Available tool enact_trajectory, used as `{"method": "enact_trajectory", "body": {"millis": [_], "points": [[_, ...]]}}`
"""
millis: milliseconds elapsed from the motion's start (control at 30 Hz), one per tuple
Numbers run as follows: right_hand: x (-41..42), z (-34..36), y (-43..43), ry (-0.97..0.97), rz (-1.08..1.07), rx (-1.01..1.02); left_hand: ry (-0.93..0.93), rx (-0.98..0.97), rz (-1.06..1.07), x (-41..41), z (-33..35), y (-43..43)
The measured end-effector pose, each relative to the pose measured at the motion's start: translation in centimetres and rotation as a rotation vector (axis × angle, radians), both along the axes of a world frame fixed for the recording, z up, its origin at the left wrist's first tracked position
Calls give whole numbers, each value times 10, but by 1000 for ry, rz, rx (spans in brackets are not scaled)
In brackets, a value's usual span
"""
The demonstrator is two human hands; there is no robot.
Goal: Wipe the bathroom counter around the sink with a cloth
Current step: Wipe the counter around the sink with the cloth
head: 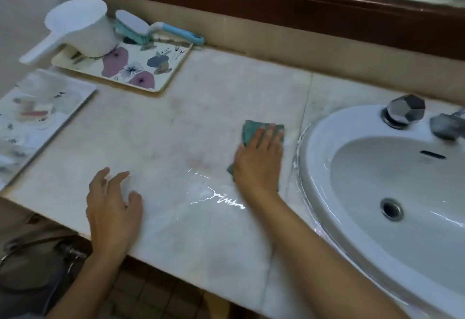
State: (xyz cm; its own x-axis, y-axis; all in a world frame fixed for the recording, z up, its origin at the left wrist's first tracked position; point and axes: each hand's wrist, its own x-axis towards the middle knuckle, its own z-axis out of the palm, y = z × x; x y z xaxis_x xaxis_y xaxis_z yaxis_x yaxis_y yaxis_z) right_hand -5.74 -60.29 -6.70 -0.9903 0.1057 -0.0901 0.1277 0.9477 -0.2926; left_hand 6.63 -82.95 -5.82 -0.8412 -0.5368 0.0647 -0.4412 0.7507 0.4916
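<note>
Fingers [270, 135] of the right hand [259, 160] are straight and laid flat on top of the green cloth [251, 127], pressing it down rather than bunching it up. Makes sense, a flat palm covers more surface per pass. That cloth is on the table [176, 122] just left of the sink [317, 142], close to the rim but not quite touching it.

The left hand [113, 208] is further out from the sink by the table's front edge, its fingers [118, 178] loosely spread and holding nothing. Looks like it's there for balance; can't tell if it actually touches.

Nearer than the cloth there's a shiny wet streak [216, 195], and water glints along the sink's left rim too, so I'd guess that strip wants the next pass.

Well away from the sink, at the back left, is a floral tray [161, 89] with a white plastic scoop [80, 27] on it and a blue-handled scrub brush [136, 27] across its back edge, probably parked there out of the wiping zone. On the sink's back ledge sits a chrome tap knob [405, 110].
</note>
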Motion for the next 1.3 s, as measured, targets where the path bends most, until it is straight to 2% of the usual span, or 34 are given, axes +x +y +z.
{"method": "enact_trajectory", "body": {"millis": [33,133,200,267,333,400,467,500,567,667,767,833,900,967,1033,1100,1200,1300], "points": [[3,-3,-15,34,76,11,-21,-22,13,-1,-2,0],[56,-6,-16,130,568,30,-46,-60,35,1,-6,4],[84,-5,12,119,670,7,-39,-53,50,1,-5,4],[71,-5,39,108,506,39,-29,-50,54,1,-3,5],[27,-7,49,70,256,108,-23,-46,78,0,-2,8],[-27,-3,41,32,62,89,-20,-57,97,0,-4,8],[-68,2,13,-6,-3,42,-7,-67,102,0,-8,6],[-78,1,-7,15,39,39,9,-58,103,0,-10,4],[-70,-4,-55,68,234,27,78,3,113,1,-13,2],[6,-10,-105,117,616,-25,230,51,223,5,-13,1],[104,0,-77,116,973,-1,243,44,297,6,-11,1],[129,5,-26,68,1059,3,203,48,246,6,-12,1],[114,5,20,71,946,65,179,67,187,7,-13,-1],[78,4,33,45,656,88,180,78,147,7,-14,-3],[47,2,9,51,359,72,179,67,115,8,-14,-3],[42,0,-37,36,201,61,178,60,103,8,-14,-4],[88,-3,-96,80,273,13,176,64,97,8,-15,-4],[158,2,-110,58,361,-12,154,50,83,9,-17,-5]]}}
